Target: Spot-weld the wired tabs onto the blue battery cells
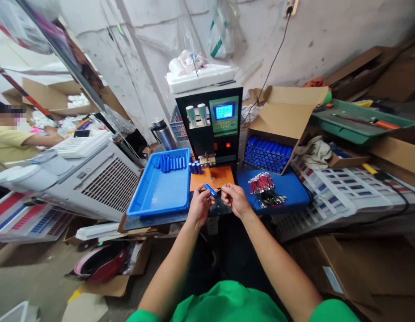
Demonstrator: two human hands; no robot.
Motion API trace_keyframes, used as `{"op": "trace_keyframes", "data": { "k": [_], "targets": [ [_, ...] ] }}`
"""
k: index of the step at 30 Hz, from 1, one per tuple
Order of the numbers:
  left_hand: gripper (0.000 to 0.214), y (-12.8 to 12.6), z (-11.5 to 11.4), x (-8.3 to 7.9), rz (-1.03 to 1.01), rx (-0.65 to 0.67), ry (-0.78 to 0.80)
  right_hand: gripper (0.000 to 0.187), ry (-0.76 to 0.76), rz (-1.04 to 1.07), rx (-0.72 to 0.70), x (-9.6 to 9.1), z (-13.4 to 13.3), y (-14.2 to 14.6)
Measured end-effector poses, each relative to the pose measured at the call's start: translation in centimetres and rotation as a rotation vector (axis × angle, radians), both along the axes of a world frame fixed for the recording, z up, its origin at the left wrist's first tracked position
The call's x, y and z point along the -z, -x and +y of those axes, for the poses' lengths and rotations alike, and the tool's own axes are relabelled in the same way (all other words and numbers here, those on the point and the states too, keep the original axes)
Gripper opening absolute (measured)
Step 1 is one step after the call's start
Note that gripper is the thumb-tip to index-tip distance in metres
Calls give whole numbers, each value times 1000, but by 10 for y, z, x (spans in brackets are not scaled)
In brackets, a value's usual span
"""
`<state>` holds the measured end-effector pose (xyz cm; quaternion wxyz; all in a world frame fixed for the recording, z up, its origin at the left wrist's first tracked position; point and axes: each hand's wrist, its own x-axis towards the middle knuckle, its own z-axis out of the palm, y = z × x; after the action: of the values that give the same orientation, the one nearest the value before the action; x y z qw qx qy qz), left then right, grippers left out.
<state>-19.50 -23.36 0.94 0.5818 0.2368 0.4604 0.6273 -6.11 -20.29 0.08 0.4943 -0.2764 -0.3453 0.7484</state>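
Observation:
Between the fingers of my left hand [199,204] is a blue cylindrical battery [210,190], tilted over the front edge of an orange mat [224,176]. My right hand [235,199] is closed in a pinch near the battery's end; a thin dark wire seems to be in it, too small to make out. Just beyond stands a black spot welder [214,138] with a lit screen. Several blue batteries [195,168] stand upright at its left foot. Right of my hands, a bundle of red and black wire leads [265,190] lies on a blue surface [296,190].
On the left, a blue tray [160,197] holds several batteries. A cardboard box [281,112] packed with blue batteries stands right of the welder. Behind the tray is a steel flask [163,133]. A white crate [328,192] sits far right; a person in yellow [9,143] works far left.

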Motion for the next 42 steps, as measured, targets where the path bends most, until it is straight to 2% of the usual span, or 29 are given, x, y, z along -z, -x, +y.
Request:
{"op": "trace_keyframes", "data": {
  "k": [3, 7, 10, 16, 21, 25, 28, 33, 42],
  "targets": [
    [63, -2, 2, 6, 87, -14, -36, 34, 26, 35, 50, 0, 4, 9],
    [46, 3, 5, 11, 131, 46, -112, 35, 39, 60, 114, 1, 9, 19],
    [48, 9, 9, 12, 127, 52, -162, 35, 33, 60, 147, 0, 14, 20],
    [57, 16, 21, 8, 295, 43, -210, 33, -15, -18, 162, -5, 30, 16],
    [62, 21, 38, -1, 495, 10, -166, 36, -19, -64, 186, -5, 48, 13],
    [47, 31, 54, -8, 748, -13, -231, 35, -36, -126, 207, -5, 59, 10],
    [33, 36, 66, -6, 869, -9, -296, 34, -49, -171, 234, -5, 65, 9],
    [30, 35, 77, 4, 892, 73, -308, 32, -60, -200, 255, -5, 73, 11],
    [26, 28, 81, 14, 989, -13, -298, 31, -41, -196, 279, -4, 84, 24]
  ]
}}
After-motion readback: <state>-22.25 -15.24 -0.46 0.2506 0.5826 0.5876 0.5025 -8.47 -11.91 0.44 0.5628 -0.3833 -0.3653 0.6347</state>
